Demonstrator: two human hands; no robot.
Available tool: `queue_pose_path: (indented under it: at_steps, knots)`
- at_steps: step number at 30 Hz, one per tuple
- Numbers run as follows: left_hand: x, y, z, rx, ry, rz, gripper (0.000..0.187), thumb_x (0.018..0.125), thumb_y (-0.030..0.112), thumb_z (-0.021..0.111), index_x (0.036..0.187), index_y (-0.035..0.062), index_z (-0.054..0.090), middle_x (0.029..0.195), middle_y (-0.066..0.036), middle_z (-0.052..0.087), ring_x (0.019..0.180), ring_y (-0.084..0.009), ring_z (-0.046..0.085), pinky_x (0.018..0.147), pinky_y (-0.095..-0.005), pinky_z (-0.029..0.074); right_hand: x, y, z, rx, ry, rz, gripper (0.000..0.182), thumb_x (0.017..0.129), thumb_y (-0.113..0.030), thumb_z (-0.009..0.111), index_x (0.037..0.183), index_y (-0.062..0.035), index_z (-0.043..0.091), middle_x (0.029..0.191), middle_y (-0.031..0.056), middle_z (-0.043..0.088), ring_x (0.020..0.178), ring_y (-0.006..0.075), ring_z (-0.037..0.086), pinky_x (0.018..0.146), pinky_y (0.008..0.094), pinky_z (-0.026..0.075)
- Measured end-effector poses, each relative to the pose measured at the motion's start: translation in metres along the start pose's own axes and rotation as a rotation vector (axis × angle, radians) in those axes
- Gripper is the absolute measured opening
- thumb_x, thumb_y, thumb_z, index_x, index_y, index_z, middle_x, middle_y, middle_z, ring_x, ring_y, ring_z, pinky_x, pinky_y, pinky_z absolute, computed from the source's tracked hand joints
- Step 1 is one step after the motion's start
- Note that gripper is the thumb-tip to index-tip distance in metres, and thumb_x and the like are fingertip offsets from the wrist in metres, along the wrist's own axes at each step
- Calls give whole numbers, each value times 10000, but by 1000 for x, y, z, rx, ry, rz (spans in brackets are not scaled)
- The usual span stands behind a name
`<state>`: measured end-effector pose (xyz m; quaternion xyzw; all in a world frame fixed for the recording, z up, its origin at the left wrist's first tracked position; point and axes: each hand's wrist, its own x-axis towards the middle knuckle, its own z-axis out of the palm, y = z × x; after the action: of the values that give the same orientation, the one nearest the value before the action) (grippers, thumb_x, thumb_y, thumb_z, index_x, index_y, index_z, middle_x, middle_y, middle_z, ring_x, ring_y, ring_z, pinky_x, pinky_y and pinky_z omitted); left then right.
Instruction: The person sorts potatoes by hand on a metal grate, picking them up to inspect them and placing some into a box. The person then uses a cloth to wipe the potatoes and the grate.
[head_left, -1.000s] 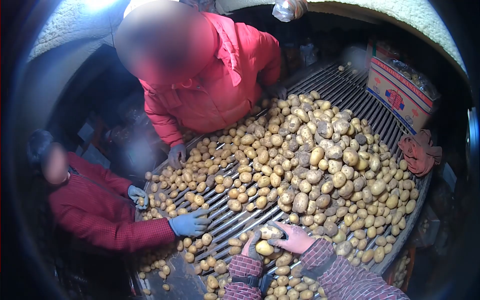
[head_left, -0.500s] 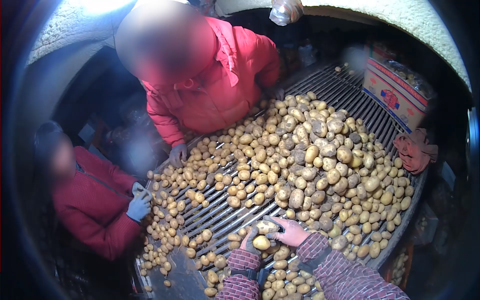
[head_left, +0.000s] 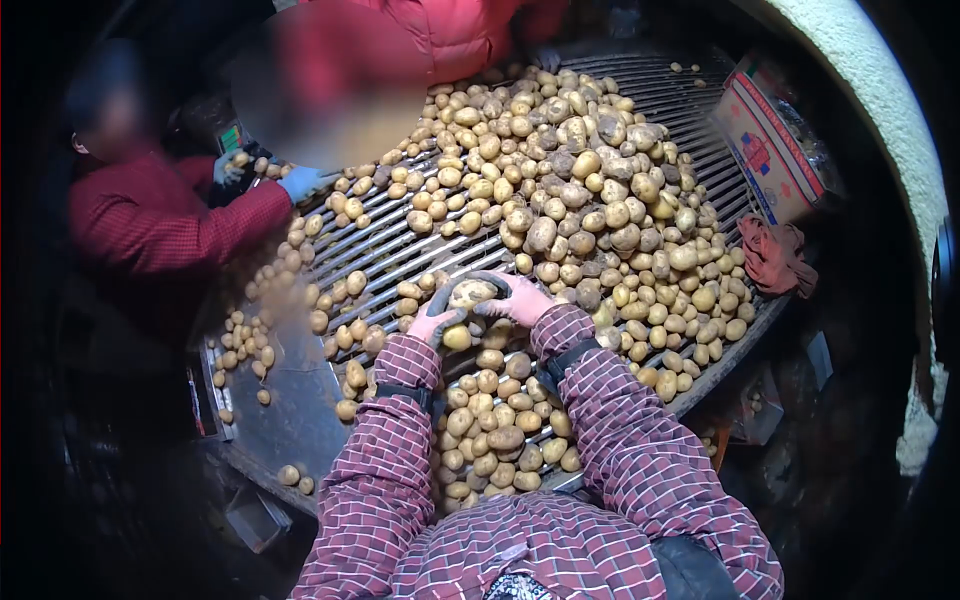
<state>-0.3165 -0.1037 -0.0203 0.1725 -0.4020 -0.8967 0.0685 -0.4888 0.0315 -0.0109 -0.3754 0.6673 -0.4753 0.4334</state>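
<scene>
My left hand and my right hand, both in dirty pink-and-grey gloves, curl around a large, soil-marked potato from either side. A second, yellower potato sits just below it, against my left fingers. Both hands are over the slatted metal rack, at the near edge of the main heap of potatoes. Closer to my body, more loose potatoes lie between my forearms.
Across the rack stands a person in a red jacket. At the left, a person in a dark red top reaches among small potatoes with a blue glove. A printed carton and a reddish cloth sit at the right edge.
The view has tipped down, bringing my torso into sight. My hands still hold the large potato. The person at the left has stretched an arm over the rack, and the red-jacketed person leans forward.
</scene>
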Motion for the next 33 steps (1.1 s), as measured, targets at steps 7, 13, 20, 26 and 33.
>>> queue_pose_path:
  at_steps: [7,13,20,26,33]
  knots:
    - [-34,-27,22,342,-36,24,657,911,238,668,1478,59,387,1430,-126,487,1264,-236,519,1057,-366,445,-81,-8,42,469,259,-44,589,822,-212,804,1327,-45,550,1237,58,632,1118,153,590,1010,328,470]
    - [-92,-48,91,-167,92,-231,591,970,483,506,1434,122,451,1209,-176,608,1053,-313,612,865,-488,540,-161,-8,39,663,464,163,343,906,-299,695,1121,-34,661,1037,44,700,921,164,670,817,322,559]
    - [-123,-58,101,-639,-4,-317,648,899,543,614,1313,54,515,1419,-198,483,1271,-384,496,1014,-579,460,-261,11,12,927,562,185,594,942,-645,455,1107,-111,658,879,58,699,692,170,647,645,335,564]
    - [-128,-68,106,-548,-154,-275,537,938,354,616,1370,65,482,1400,-169,505,1262,-351,520,1009,-535,492,-298,47,36,1397,402,15,504,964,-454,573,1258,-45,600,1078,142,691,888,251,682,750,413,586]
    - [-139,-82,80,-468,-130,-347,487,930,167,622,1393,124,481,1367,-155,541,1207,-332,564,975,-445,527,-297,34,49,1303,507,90,422,965,-392,601,1250,-81,620,1142,90,695,930,229,682,753,384,577]
